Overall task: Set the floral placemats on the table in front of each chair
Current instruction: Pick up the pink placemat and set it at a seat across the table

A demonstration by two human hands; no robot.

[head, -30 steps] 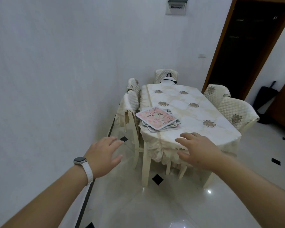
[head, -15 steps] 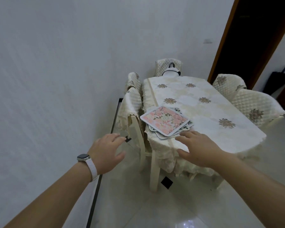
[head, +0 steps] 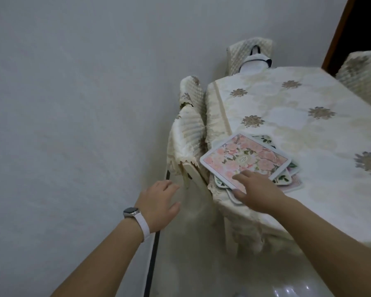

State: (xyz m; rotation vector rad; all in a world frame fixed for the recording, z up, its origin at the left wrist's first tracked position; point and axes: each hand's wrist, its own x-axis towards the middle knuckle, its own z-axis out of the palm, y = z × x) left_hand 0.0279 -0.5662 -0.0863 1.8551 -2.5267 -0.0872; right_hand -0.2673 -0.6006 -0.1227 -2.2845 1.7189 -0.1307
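Two hands out front: my right hand (head: 257,190) is spread loose with its fingertips (head: 240,176) just reaching the near corner of the top pink placemat (head: 245,161), nothing gripped yet, while my left hand (head: 159,205) hangs open and empty beside the near chair (head: 187,144). That whole stack of placemats (head: 285,177) sits at the table (head: 287,116) near-left corner, ahead and slightly right. Its long axis runs diagonally away to the right, so I judge the right hand takes it.

A home dining room: a counter (head: 308,129) draped in a cream cloth with brown flower motifs stands against a plain white wall (head: 73,103), with chairs (head: 189,138) in quilted fabric covers tucked around it and glossy floor tiles (head: 201,264) below.
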